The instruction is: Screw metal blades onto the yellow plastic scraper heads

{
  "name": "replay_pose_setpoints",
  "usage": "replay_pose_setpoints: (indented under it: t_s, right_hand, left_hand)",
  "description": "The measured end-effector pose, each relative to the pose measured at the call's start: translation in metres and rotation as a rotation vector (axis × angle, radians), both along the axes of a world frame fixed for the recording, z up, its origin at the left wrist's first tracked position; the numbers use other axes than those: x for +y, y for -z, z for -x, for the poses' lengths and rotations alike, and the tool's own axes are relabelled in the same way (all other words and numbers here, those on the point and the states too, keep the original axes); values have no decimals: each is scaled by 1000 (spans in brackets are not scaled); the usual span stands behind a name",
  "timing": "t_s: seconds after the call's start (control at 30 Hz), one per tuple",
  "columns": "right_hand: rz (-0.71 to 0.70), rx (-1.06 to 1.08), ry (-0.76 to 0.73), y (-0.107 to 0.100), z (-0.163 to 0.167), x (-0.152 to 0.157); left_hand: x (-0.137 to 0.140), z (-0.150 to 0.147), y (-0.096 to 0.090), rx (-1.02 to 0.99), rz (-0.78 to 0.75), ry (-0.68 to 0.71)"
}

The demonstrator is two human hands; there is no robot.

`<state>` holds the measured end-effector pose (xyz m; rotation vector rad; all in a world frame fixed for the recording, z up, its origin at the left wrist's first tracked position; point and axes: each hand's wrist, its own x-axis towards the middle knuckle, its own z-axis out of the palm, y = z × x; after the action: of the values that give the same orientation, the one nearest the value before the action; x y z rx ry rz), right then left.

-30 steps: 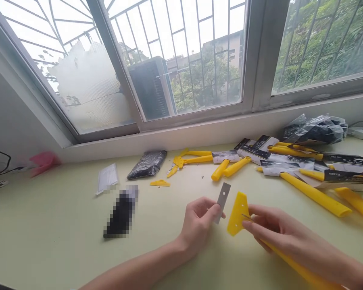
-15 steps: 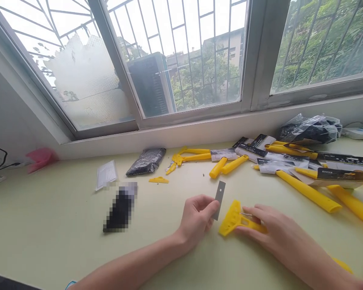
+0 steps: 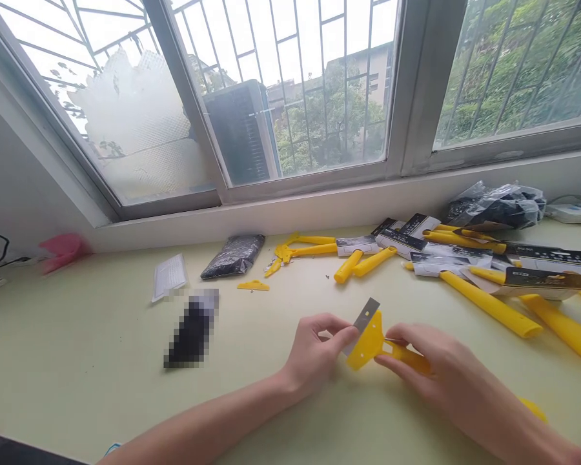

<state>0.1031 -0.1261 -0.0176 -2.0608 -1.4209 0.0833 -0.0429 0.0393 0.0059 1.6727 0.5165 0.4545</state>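
Observation:
Between thumb and fingers, my left hand point(image 3: 319, 349) pinches a flat grey metal blade point(image 3: 367, 311) with a small hole near its upper end. The blade lies along the front edge of a yellow scraper head point(image 3: 368, 342). My right hand point(image 3: 428, 361) is closed round the scraper's yellow handle point(image 3: 409, 358). A thin metal piece shows by the right index finger, mostly hidden. Both hands are a little above the pale green table point(image 3: 252, 413).
A small yellow strip point(image 3: 253, 285) lies beyond my left hand, near a black plastic packet point(image 3: 233, 256) and a white card-like pack point(image 3: 169, 278). Several yellow handles point(image 3: 489, 303) and black-and-white packages point(image 3: 450, 263) fill the right side. A window point(image 3: 310, 97) stands behind.
The blade has tilted and moved right, up against the scraper head. The scraper has turned, so its flat face shows more. Both hands keep their grip.

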Motion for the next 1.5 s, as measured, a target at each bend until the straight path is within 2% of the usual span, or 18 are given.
replay_pose_setpoints:
  t_s: [0.2, 0.43, 0.83, 1.2, 1.5]
  right_hand:
    - [-129, -91, -4, 4, -4, 2]
    - [-203, -178, -27, 8, -8, 2]
    - [-238, -238, -48, 2, -7, 2]
    - [-260, -262, -62, -1, -2, 3]
    - [-333, -281, -81, -5, -1, 2]
  left_hand:
    - [-2, 1, 1, -40, -81, -19]
    - [-2, 1, 3, -63, -106, -1]
    - [-2, 3, 1, -53, -119, 68]
    - [-6, 4, -2, 11, -160, 57]
    - [-4, 4, -2, -12, -116, 83]
